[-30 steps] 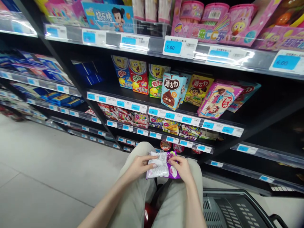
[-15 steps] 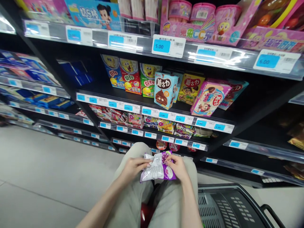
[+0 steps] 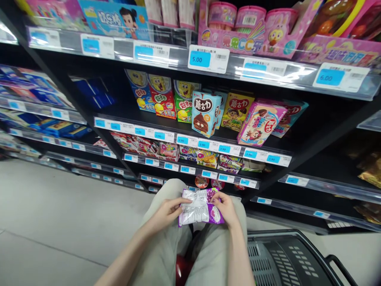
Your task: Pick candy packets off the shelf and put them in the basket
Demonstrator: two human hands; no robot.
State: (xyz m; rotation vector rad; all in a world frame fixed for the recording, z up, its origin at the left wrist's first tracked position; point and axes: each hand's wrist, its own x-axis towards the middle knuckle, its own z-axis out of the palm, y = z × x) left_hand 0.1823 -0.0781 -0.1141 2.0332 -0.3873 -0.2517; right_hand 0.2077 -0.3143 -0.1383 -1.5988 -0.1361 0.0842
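Observation:
A small purple and white snack packet (image 3: pixel 199 207) is held over my knees, its printed white side turned up. My left hand (image 3: pixel 165 212) pinches its left edge, fingers closed on the wrapper. On the right edge my right hand (image 3: pixel 226 208) grips it, thumb on top. I am crouched in light trousers in front of black shop shelves (image 3: pixel 190 137) stocked with sweets and snack boxes.
A dark plastic shopping basket (image 3: pixel 285 258) stands on the floor at my lower right. Boxes of sweets and blue price tags (image 3: pixel 208 58) line the shelves ahead. Pale tiled floor (image 3: pixel 59 222) stretches to the left. Something red (image 3: pixel 181 270) shows between my legs.
The view has swung slightly right and down across the shelves. Both hands have kept hold of the packet, which has tilted a little flatter.

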